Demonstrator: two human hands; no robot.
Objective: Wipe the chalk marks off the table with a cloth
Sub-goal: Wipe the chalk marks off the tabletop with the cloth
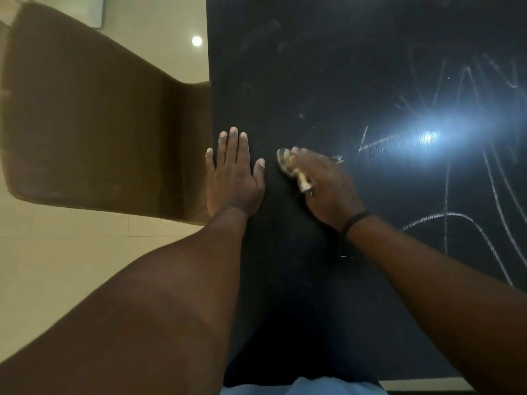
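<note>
The wiping is under way, to judge by how things lie: the right hand (322, 189) presses a small pale cloth (291, 166) down on the dark bench (285, 81), its fingers (302, 155) curled over the cloth and gripping it, with a bunched tail of the fabric poking out by the thumb (the hand and cloth are blurred, so the exact hold is hard to read). The left hand (233, 172) lies flat on the bench just to the left of the cloth, near the bench's left edge, its fingers (232, 141) straight and slightly spread, holding nothing; it seems to steady the body. The patch of bench right around both hands looks mostly free of lines, with only faint smears farther ahead of the fingers. The chalk marks (467, 218) that remain lie well to the right of the right hand's fingers: long white scribbled strokes, looping and crossing, too tangled to count singly, though they read as one broad cluster running from far to near along the right side. A bright glare (427, 136) sits among them and hides part of the lines. The next move, as I judge it, calls for sweeping the cloth rightward into that cluster, pressing firmly and overlapping the passes. Counted: two hands, one cloth, one bench, one brown chair (94, 124) to the left of the left hand, and one dark band (355, 220) on the right wrist.
</note>
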